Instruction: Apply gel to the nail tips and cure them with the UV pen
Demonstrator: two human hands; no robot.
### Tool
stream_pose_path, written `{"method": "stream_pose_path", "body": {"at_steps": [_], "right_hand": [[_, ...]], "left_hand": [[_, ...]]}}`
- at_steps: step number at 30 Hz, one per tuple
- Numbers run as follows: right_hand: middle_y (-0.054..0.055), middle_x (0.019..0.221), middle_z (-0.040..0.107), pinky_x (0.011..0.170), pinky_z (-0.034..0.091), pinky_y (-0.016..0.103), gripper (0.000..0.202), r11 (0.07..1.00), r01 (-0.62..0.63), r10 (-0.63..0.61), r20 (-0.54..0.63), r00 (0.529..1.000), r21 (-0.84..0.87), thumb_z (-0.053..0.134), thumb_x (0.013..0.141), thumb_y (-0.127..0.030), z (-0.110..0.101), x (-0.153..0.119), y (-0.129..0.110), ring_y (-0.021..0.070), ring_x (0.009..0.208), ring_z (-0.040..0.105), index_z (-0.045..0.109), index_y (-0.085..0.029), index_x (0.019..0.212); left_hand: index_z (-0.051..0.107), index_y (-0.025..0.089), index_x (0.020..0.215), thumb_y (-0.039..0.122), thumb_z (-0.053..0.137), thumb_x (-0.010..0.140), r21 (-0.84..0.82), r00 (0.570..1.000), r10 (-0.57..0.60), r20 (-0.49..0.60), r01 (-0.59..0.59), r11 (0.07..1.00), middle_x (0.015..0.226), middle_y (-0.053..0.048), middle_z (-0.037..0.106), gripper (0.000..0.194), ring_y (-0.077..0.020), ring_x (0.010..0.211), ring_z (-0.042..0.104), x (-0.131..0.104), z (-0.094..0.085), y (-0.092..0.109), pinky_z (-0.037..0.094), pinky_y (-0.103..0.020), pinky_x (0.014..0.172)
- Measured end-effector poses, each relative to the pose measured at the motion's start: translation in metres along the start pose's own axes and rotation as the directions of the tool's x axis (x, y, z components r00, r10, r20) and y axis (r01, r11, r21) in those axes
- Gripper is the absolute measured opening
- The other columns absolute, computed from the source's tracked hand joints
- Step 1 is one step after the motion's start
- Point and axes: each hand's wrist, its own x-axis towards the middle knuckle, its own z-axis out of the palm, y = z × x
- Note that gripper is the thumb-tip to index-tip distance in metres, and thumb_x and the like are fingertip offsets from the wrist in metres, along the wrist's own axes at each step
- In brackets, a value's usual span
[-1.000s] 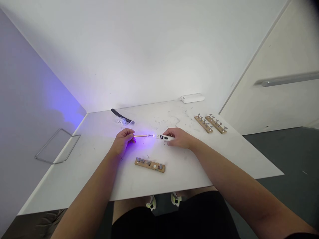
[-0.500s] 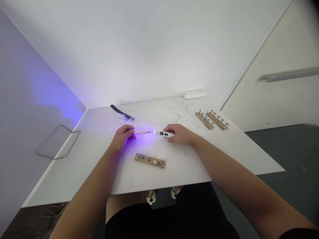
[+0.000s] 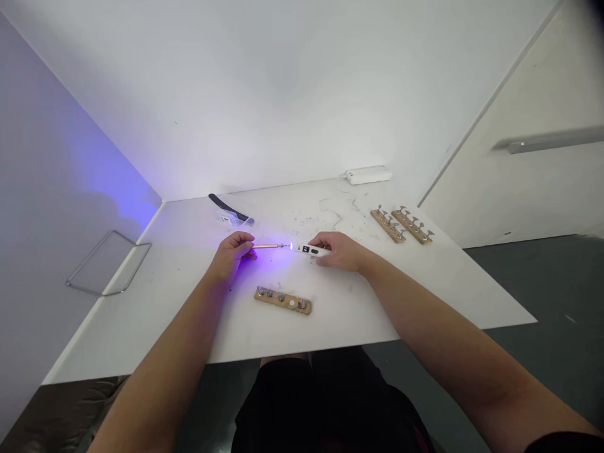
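My left hand (image 3: 233, 255) is closed around a thin rose-gold rod (image 3: 267, 246), which points right. A small dark piece sits at the rod's tip; its kind is too small to tell. My right hand (image 3: 342, 250) grips a white pen-shaped UV lamp (image 3: 311, 250) with a small dark display and a button. The lamp's end faces the rod's tip, where a bright spot glows, and violet light falls on my left hand. Closer to me on the white table (image 3: 330, 324) lies a wooden strip (image 3: 283, 301) with several metal pieces and one pale round spot.
Two more wooden strips (image 3: 387, 226) with upright metal pieces lie at the right. A black curved nail file (image 3: 229, 207) and a clear plastic piece (image 3: 229, 218) lie at back left. A white box-like device (image 3: 369, 175) stands by the wall. A metal wire frame (image 3: 112, 262) is at left.
The view has shifted slightly, and my feet are no longer visible below the table. Both hands keep their hold, with the lamp and rod tip facing each other as before.
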Motion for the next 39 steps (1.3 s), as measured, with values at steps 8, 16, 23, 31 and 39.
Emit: {"method": "stream_pose_path", "body": {"at_steps": [8,16,23,31,39], "right_hand": [[0.002,0.089,0.064,0.069,0.044,0.027,0.029,1.0,0.014,-0.014,0.004,1.0,-0.01,0.06,0.064,-0.018,-0.0003,-0.0002,0.0009,0.0164,0.08,0.059,0.06,-0.02,0.093],[0.002,0.09,0.064,0.069,0.044,0.027,0.029,1.0,-0.001,0.001,-0.01,1.0,-0.013,0.06,0.064,-0.018,0.0003,-0.0008,-0.0005,0.0162,0.08,0.058,0.06,-0.02,0.093],[0.003,0.09,0.064,0.07,0.044,0.028,0.03,1.0,-0.008,0.008,-0.004,1.0,-0.008,0.062,0.063,-0.017,-0.0011,-0.0008,-0.0019,0.0175,0.082,0.058,0.061,-0.02,0.093],[0.002,0.089,0.064,0.068,0.044,0.027,0.03,1.0,0.004,-0.004,-0.01,1.0,-0.008,0.06,0.064,-0.018,0.0011,0.001,0.0016,0.0165,0.079,0.058,0.06,-0.02,0.093],[0.003,0.091,0.064,0.07,0.044,0.028,0.029,1.0,-0.024,0.024,-0.006,1.0,-0.004,0.061,0.064,-0.019,0.0014,0.0001,0.0001,0.0166,0.081,0.058,0.061,-0.02,0.093]], "left_hand": [[0.056,0.016,0.082,0.02,0.064,0.065,0.003,1.0,-0.008,-0.017,0.008,1.0,0.057,0.003,0.057,0.019,-0.0094,0.053,0.055,-0.0002,-0.0013,-0.0021,0.046,-0.025,0.06],[0.056,0.016,0.081,0.019,0.064,0.065,-0.009,1.0,-0.017,-0.021,0.016,1.0,0.056,0.003,0.056,0.019,-0.0084,0.052,0.054,-0.0022,0.0021,0.0017,0.046,-0.024,0.06],[0.057,0.016,0.081,0.018,0.065,0.064,-0.005,0.999,-0.018,-0.03,0.017,1.0,0.058,0.003,0.057,0.019,-0.0089,0.053,0.055,-0.001,0.0013,0.0004,0.046,-0.024,0.059],[0.057,0.016,0.08,0.02,0.064,0.064,-0.002,1.0,-0.02,-0.024,0.02,1.0,0.056,0.003,0.057,0.018,-0.0089,0.052,0.055,-0.0019,0.0018,0.0015,0.046,-0.025,0.06],[0.057,0.016,0.081,0.019,0.064,0.065,-0.013,1.0,-0.017,-0.014,0.017,1.0,0.056,0.003,0.056,0.018,-0.0091,0.051,0.055,-0.0007,-0.0005,-0.0006,0.046,-0.024,0.059]]}}
